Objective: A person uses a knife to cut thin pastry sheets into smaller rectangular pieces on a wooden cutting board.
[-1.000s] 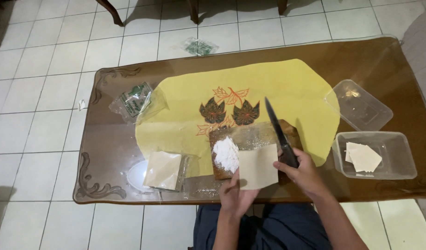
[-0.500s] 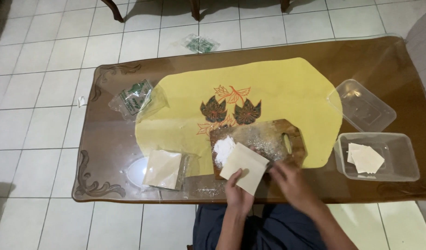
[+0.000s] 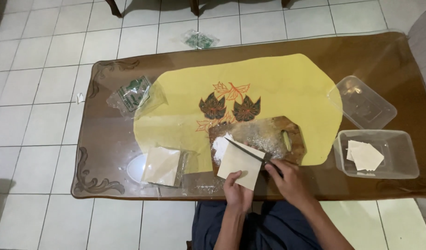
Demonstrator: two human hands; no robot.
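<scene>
A pale square dough sheet (image 3: 239,164) lies on a floured wooden cutting board (image 3: 264,136) near the table's front edge. My left hand (image 3: 237,189) presses down on the sheet's near corner. My right hand (image 3: 287,178) grips a black-handled knife (image 3: 244,151), whose blade lies diagonally across the sheet, tip pointing up-left toward a small heap of white flour (image 3: 219,146).
The board rests on a yellow mat with leaf patterns (image 3: 250,99) on a glass-topped brown table (image 3: 106,157). A packet of dough sheets (image 3: 163,165) lies left of the board. A clear tub with cut sheets (image 3: 377,155) and its lid (image 3: 362,103) stand right. A plastic bag (image 3: 134,93) lies far left.
A second ago my right hand held the knife raised, tip pointing away. It dropped low, and now the blade lies across the sheet. My left hand stayed on the sheet.
</scene>
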